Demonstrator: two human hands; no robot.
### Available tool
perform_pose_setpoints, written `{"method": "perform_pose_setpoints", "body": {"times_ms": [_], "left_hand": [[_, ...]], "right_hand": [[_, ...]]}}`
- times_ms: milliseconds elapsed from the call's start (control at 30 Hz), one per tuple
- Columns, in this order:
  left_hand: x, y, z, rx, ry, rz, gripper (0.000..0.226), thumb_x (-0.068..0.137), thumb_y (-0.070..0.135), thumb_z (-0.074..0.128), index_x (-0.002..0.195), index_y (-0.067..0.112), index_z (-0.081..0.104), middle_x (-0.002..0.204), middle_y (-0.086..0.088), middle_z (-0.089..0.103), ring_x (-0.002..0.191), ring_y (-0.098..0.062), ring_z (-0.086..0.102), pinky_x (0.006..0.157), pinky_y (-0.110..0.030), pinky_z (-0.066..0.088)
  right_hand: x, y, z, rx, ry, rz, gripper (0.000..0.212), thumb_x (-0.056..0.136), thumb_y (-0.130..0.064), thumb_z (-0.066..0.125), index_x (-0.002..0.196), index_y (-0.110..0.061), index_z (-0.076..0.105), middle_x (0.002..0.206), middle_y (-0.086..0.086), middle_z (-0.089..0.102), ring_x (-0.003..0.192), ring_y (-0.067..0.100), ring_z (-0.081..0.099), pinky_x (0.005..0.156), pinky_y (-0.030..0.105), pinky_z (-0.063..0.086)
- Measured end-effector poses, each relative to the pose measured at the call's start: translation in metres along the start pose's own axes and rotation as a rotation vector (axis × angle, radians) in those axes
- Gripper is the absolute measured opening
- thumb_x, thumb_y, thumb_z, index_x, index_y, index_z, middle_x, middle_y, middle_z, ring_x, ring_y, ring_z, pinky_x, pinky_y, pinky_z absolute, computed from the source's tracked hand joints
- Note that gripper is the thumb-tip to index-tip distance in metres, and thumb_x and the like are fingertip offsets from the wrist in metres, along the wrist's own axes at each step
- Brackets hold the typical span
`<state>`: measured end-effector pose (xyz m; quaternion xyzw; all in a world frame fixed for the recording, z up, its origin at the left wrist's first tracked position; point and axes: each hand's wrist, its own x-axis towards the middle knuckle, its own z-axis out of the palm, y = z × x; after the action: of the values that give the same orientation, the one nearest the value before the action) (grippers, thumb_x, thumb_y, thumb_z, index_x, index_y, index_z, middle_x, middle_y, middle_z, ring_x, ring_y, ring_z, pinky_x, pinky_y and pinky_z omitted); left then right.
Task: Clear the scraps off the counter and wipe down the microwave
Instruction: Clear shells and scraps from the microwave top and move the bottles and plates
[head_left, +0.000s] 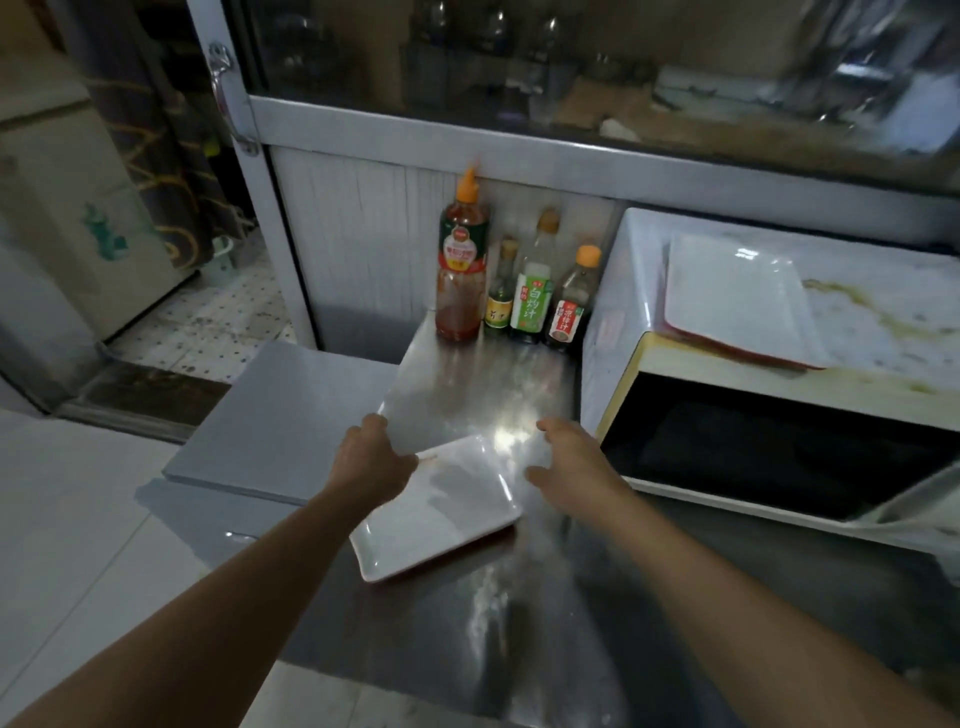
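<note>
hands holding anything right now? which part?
The left hand touches the far left corner of the white plate on the counter; whether it grips cannot be told. The right hand is open beside the plate, holding nothing.

four sauce bottles (519, 280) in the back corner, glass-fronted cabinet (571, 67) above, tiled floor (208, 322) left

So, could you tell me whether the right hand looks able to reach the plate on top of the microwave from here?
Probably yes: the right hand is open beside the microwave, and nothing stands between it and the plate on top.
</note>
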<state>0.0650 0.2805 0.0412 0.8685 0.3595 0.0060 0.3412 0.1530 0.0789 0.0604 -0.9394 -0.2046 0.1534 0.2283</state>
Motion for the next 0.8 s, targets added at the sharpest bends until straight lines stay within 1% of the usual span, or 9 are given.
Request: {"method": "perform_pose_setpoints", "body": {"times_ms": [100, 167, 233, 333, 433, 467, 533, 700, 800], "left_hand": [[-0.007, 0.047, -0.006, -0.058, -0.032, 0.109, 0.06, 0.078, 0.024, 0.072, 0.128, 0.01, 0.044, 0.124, -0.014, 0.055, 0.106, -0.029, 0.054, 0.09, -0.037, 0.049], [-0.014, 0.08, -0.007, -0.075, -0.061, 0.176, 0.065, 0.079, 0.027, 0.071, 0.134, 0.013, 0.04, 0.128, -0.011, 0.054, 0.113, -0.029, 0.054, 0.096, -0.037, 0.046], [-0.021, 0.112, -0.007, -0.075, -0.062, 0.259, 0.064, 0.08, 0.028, 0.07, 0.134, 0.013, 0.04, 0.129, -0.01, 0.054, 0.115, -0.027, 0.053, 0.092, -0.03, 0.042], [-0.034, 0.155, -0.004, -0.063, -0.039, 0.351, 0.056, 0.08, 0.028, 0.069, 0.127, 0.012, 0.044, 0.118, -0.01, 0.058, 0.109, -0.028, 0.056, 0.085, -0.031, 0.043], [-0.043, 0.188, 0.001, -0.133, -0.088, 0.412, 0.037, 0.081, 0.024, 0.067, 0.114, 0.012, 0.053, 0.102, -0.009, 0.065, 0.098, -0.027, 0.061, 0.08, -0.034, 0.05], [-0.045, 0.198, 0.002, -0.146, -0.095, 0.423, 0.034, 0.082, 0.024, 0.067, 0.111, 0.013, 0.054, 0.097, -0.007, 0.065, 0.095, -0.025, 0.062, 0.076, -0.032, 0.049], [-0.05, 0.214, 0.007, -0.164, -0.098, 0.417, 0.037, 0.083, 0.027, 0.066, 0.113, 0.013, 0.051, 0.1, -0.006, 0.064, 0.092, -0.022, 0.059, 0.072, -0.028, 0.044], [-0.054, 0.247, 0.019, -0.16, -0.058, 0.373, 0.043, 0.085, 0.035, 0.064, 0.118, 0.01, 0.05, 0.115, -0.009, 0.062, 0.091, -0.019, 0.052, 0.074, -0.026, 0.04], [-0.053, 0.262, 0.023, -0.142, -0.044, 0.332, 0.042, 0.084, 0.036, 0.066, 0.114, 0.01, 0.053, 0.115, -0.009, 0.061, 0.097, -0.022, 0.058, 0.077, -0.027, 0.045]], "right_hand": [[-0.016, -0.004, -0.039, 0.0, 0.082, -0.078, 0.055, 0.085, -0.023, 0.063, 0.134, -0.013, 0.041, 0.133, 0.01, 0.043, 0.125, 0.025, 0.043, 0.103, 0.032, 0.038], [-0.025, -0.002, -0.065, -0.012, 0.134, -0.113, 0.051, 0.084, -0.021, 0.063, 0.131, -0.011, 0.044, 0.131, 0.011, 0.045, 0.123, 0.026, 0.043, 0.101, 0.033, 0.039], [-0.035, 0.002, -0.09, -0.015, 0.18, -0.122, 0.05, 0.085, -0.021, 0.063, 0.13, -0.011, 0.044, 0.13, 0.011, 0.045, 0.123, 0.025, 0.043, 0.101, 0.033, 0.039], [-0.047, 0.012, -0.124, -0.016, 0.283, -0.15, 0.054, 0.085, -0.019, 0.063, 0.134, -0.012, 0.043, 0.131, 0.009, 0.046, 0.122, 0.024, 0.045, 0.102, 0.03, 0.037], [-0.055, 0.027, -0.154, -0.017, 0.41, -0.143, 0.043, 0.085, -0.017, 0.062, 0.127, -0.011, 0.05, 0.12, 0.009, 0.051, 0.111, 0.023, 0.051, 0.093, 0.028, 0.042], [-0.056, 0.032, -0.164, -0.013, 0.443, -0.132, 0.041, 0.086, -0.017, 0.061, 0.125, -0.011, 0.051, 0.118, 0.008, 0.052, 0.109, 0.022, 0.052, 0.092, 0.029, 0.043], [-0.055, 0.045, -0.183, -0.004, 0.495, -0.119, 0.041, 0.086, -0.017, 0.062, 0.125, -0.011, 0.051, 0.119, 0.007, 0.052, 0.107, 0.019, 0.052, 0.091, 0.028, 0.043], [-0.036, 0.079, -0.218, -0.027, 0.5, -0.054, 0.045, 0.086, -0.021, 0.061, 0.128, -0.011, 0.048, 0.125, 0.008, 0.049, 0.112, 0.022, 0.05, 0.093, 0.032, 0.043], [-0.017, 0.095, -0.23, -0.023, 0.483, -0.037, 0.047, 0.086, -0.02, 0.061, 0.13, -0.012, 0.046, 0.128, 0.008, 0.047, 0.117, 0.022, 0.046, 0.095, 0.031, 0.04]]}}
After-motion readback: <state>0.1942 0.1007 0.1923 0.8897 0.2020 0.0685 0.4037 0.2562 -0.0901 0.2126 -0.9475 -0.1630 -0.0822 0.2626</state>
